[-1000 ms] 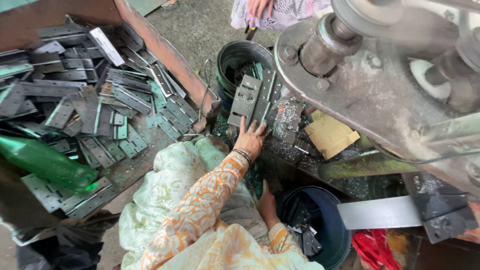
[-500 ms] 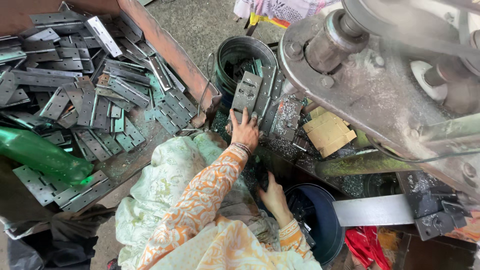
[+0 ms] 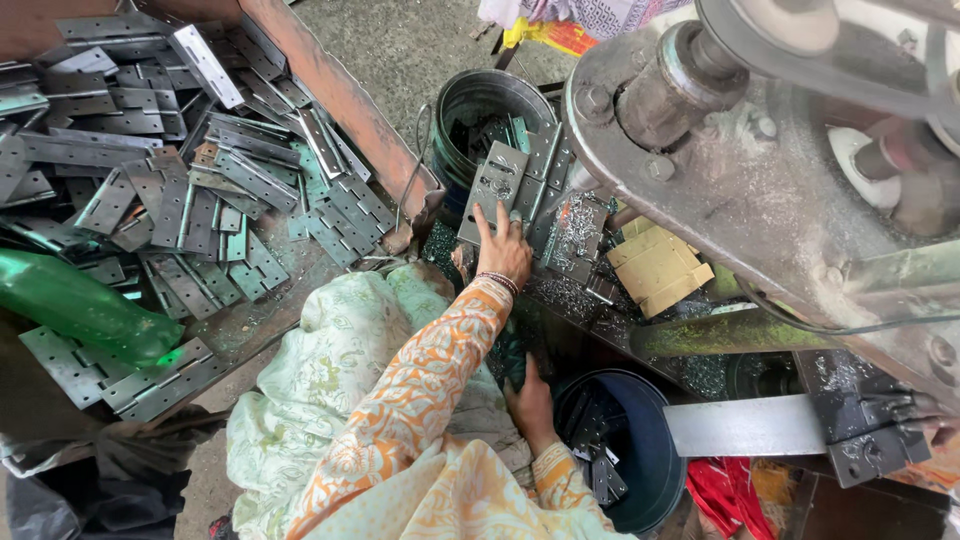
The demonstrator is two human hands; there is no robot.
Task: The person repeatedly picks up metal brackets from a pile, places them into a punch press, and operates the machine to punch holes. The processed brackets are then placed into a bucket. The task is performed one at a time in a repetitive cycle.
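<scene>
My left hand (image 3: 503,250), in an orange patterned sleeve, reaches forward and grips the lower end of a grey perforated hinge plate (image 3: 491,182). That plate leans against other plates at the rim of a dark bucket (image 3: 470,100). My right hand (image 3: 531,402) lies lower down, on a dark ledge just left of a blue bucket (image 3: 650,470) that holds small metal pieces. Its fingers curl downward, and I cannot tell whether they hold anything.
A rusty tray (image 3: 345,95) on the left is heaped with several grey hinge plates, and a green plastic bottle (image 3: 80,305) lies on it. A big grey press machine (image 3: 760,190) overhangs the right side. A cardboard piece (image 3: 660,265) and metal shavings lie beneath it. A pale green cloth (image 3: 330,370) covers my lap.
My left hand stays on the hinge plate by the dark bucket. My right hand has risen slightly beside the blue bucket and shows more fully.
</scene>
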